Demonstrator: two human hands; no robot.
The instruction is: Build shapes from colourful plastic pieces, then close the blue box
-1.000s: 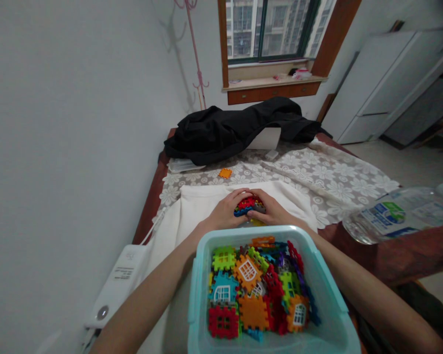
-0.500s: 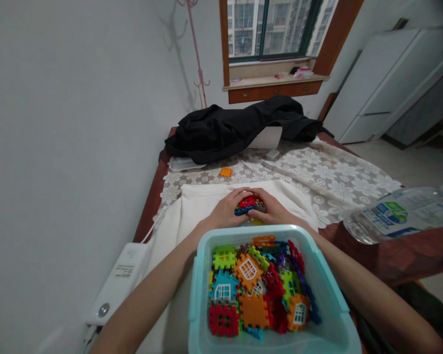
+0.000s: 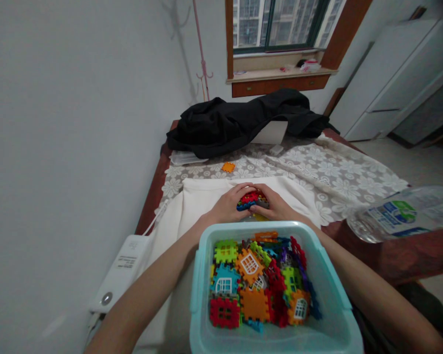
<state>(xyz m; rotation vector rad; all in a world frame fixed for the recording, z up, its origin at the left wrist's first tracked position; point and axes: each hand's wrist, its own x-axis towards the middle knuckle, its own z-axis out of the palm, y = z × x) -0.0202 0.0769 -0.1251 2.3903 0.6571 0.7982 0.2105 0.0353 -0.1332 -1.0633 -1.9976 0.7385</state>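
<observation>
Beyond the bin, my left hand point(image 3: 230, 202) and my right hand point(image 3: 274, 202) close around a small assembly of interlocking plastic tiles point(image 3: 251, 200), red on top with blue, grey and yellow parts. Fingertips of both hands meet at its far side, and the thumbs press on the near side. Part of the assembly is hidden by the fingers. A bit of yellow shows just below the right thumb. Nearest to me stands a light teal plastic bin point(image 3: 200, 275) holding several loose notched tiles, including an orange tile point(image 3: 254, 304) and a red tile point(image 3: 225, 313).
A white cloth point(image 3: 195, 196) lies under my hands on the floral tablecloth point(image 3: 339, 172). One orange tile point(image 3: 228, 167) lies farther back, before a black garment point(image 3: 221, 125). A plastic bottle point(image 3: 398, 215) lies at right; a white power strip point(image 3: 121, 270) is at left.
The view has shifted slightly, so the room and table sit a little higher and farther right. Both hands keep hold of the tile assembly, with hardly any movement.
</observation>
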